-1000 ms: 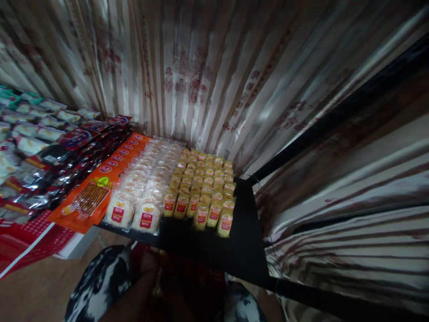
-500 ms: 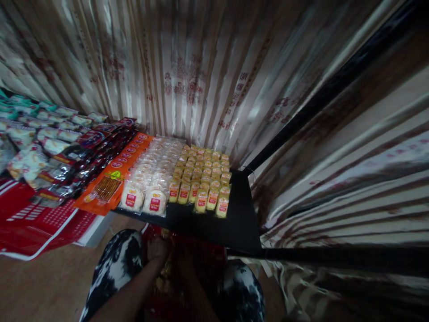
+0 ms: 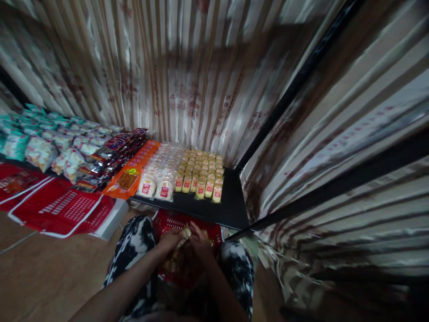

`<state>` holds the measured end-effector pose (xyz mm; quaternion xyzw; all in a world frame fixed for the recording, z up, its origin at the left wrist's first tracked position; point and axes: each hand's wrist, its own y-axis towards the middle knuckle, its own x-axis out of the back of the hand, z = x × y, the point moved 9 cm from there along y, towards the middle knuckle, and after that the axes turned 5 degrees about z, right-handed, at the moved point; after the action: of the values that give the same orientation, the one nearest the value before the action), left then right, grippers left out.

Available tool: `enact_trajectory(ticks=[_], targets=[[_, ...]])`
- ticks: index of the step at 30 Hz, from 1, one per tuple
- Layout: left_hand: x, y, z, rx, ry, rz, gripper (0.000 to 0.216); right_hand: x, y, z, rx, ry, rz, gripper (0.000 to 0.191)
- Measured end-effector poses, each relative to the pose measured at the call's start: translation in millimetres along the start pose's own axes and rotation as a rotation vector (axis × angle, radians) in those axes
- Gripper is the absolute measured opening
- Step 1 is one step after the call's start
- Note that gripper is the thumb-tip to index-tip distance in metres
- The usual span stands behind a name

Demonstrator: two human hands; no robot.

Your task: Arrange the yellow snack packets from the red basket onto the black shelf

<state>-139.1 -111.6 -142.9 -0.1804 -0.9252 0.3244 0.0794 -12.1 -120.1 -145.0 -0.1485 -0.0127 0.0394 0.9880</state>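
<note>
My left hand (image 3: 169, 242) and my right hand (image 3: 200, 240) meet low in the view, over a red plastic basket (image 3: 174, 221) between my knees. Together they hold a small yellow snack packet (image 3: 185, 233); more packets lie dimly in the basket below. Just beyond, a black shelf (image 3: 228, 208) carries rows of the same yellow packets (image 3: 204, 174), with clear-wrapped white cakes (image 3: 161, 172) to their left.
Orange packs (image 3: 132, 170), dark red packs (image 3: 107, 154) and green-white bags (image 3: 40, 143) fill the shelf further left. A red printed skirt (image 3: 63, 208) hangs off its front. Striped curtain (image 3: 201, 80) backs it all; black frame bars (image 3: 335, 183) run on the right. Wooden floor (image 3: 40, 277) lies lower left.
The camera has pulled back and tilted down, so the shelf looks smaller and farther. My hands, earlier down in the dark basket, have come up together holding a yellow packet.
</note>
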Motion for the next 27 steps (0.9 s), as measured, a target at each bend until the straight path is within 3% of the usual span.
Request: enact_trajectory(ticks=[3,7,14,19,23,27], targets=[[-7,-17,-14,-0.014,-0.079,0.126,0.023,0,-12,9,-0.028,0.094,0.083,0.054],[-15,-33,-30,-0.053,-0.178,0.202,0.036,11,-30,27,0.012,0.163,0.055,0.048],[-8,-45,-46,-0.178,-0.194,0.048,0.037,26,-49,35,0.047,0.2,-0.062,0.044],[-4,-63,-59,-0.379,0.059,0.017,0.04,31,-55,39,0.05,0.242,-0.144,0.043],[-5,-67,-54,-0.516,0.222,-0.011,0.044,30,-57,45,0.049,0.244,-0.166,0.04],[-6,-60,-46,-0.506,0.193,-0.051,0.041,30,-55,47,0.029,0.231,-0.195,0.039]])
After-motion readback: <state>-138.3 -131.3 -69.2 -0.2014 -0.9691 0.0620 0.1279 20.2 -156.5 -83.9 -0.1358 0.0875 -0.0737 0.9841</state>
